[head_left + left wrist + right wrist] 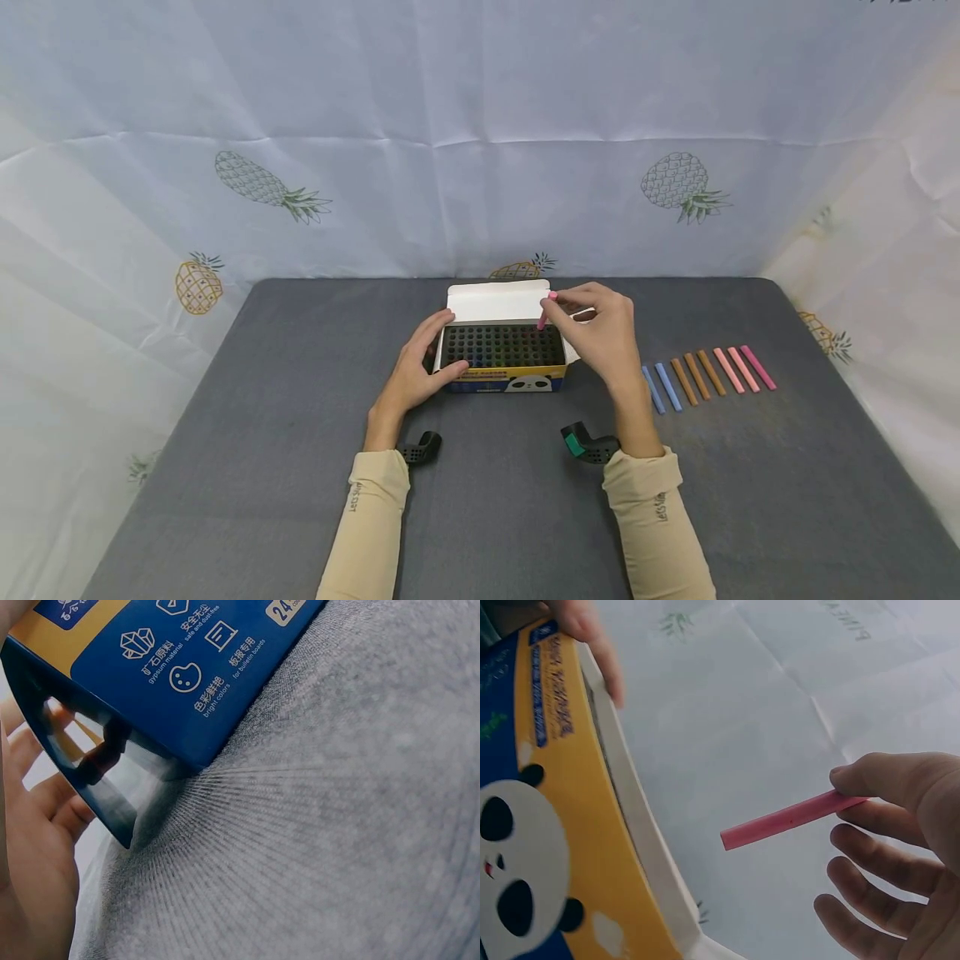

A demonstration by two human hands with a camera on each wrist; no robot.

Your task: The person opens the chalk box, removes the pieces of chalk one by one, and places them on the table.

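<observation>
An open chalk box (pixel 498 379), blue and yellow with a panda face, stands near the back of the table; its dark insert (pixel 502 346) is full of round holes. My left hand (pixel 412 371) holds the box's left end, thumb on the front rim and fingers by the back corner. In the left wrist view those fingers show behind the side flap (pixel 97 791). Between thumb and index finger my right hand (pixel 600 333) pinches a pink chalk stick (pixel 795 820), above the box's back right part. Its other fingers are spread apart.
Right of the box lies a slanted row of chalk: two blue sticks (pixel 668 387), three brown sticks (pixel 697 376), two light pink sticks (pixel 728 371) and a deeper pink stick (pixel 758 367). The white lid (pixel 495 302) is raised at the back. A pineapple-print cloth (pixel 480 208) hangs behind the table.
</observation>
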